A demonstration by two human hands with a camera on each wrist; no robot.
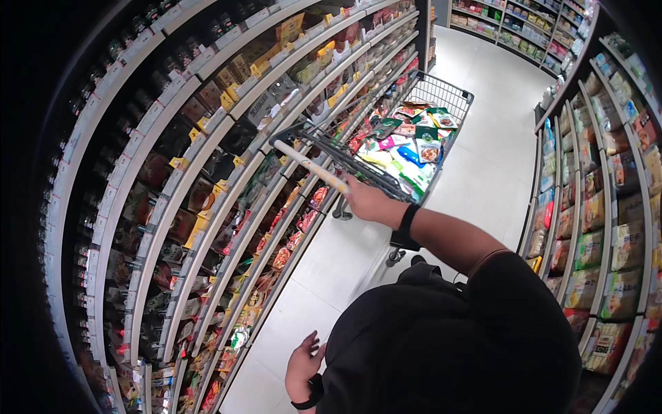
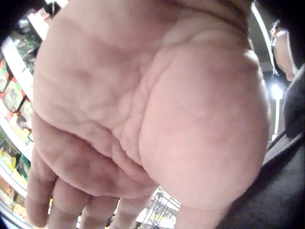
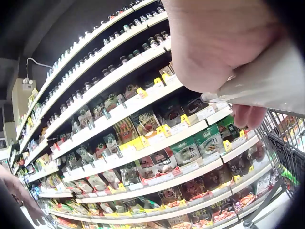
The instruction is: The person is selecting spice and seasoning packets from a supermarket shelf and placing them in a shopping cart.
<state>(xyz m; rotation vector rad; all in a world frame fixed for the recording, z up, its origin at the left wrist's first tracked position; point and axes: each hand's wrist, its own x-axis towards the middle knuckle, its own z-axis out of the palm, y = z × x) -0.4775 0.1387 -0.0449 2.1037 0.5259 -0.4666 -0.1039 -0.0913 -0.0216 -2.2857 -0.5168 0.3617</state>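
My right hand (image 1: 372,201) grips the near end of a shopping cart's pale handle (image 1: 310,165). In the right wrist view, the fingers of that right hand (image 3: 219,43) wrap round the bar, with fingertips showing below it. The dark wire shopping cart (image 1: 441,90) stands ahead of me, holding many bagged food packets (image 1: 427,150) in green, white, blue and red. My left hand (image 1: 301,369) hangs beside my body near the left shelves, holding nothing. The left wrist view is filled by its bare palm (image 2: 143,109), the fingers extended loosely downward.
Long shelves (image 1: 207,172) of jars and bagged foods run along the left, close to the cart's side. Another stocked shelf (image 1: 593,207) lines the right. A pale tiled floor (image 1: 493,152) runs between them toward more shelving (image 1: 517,27) at the far end.
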